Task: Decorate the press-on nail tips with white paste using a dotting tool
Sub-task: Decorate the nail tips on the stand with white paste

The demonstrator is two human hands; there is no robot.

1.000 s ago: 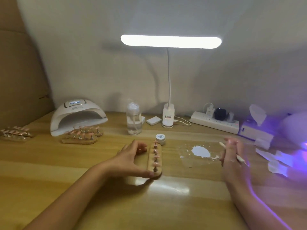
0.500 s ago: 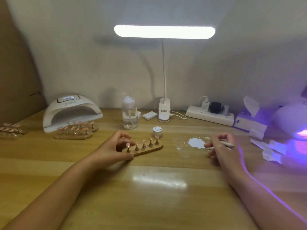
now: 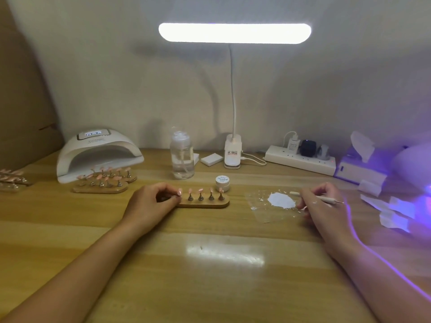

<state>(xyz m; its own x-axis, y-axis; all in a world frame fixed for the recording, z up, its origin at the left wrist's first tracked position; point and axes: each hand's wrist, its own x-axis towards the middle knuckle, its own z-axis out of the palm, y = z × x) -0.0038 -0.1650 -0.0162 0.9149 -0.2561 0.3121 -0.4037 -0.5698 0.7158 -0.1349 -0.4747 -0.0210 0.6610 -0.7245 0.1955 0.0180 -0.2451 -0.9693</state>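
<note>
Shiny wood table [image 3: 210, 287], bright lamp [image 3: 234, 33] above; left hand [image 3: 149, 206] pinches the nail stand [image 3: 205, 203], right hand [image 3: 324, 206] grips a stick [image 3: 331, 200].

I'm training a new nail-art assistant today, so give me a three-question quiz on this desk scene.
1. True or false: the right hand grips the dotting tool.
2. Fill in: the left hand holds the wooden holder at its ____ end.
3. Which is nearest the white paste? A) left hand B) wooden holder C) right hand

Key: 1 true; 2 left; 3 C.
</note>
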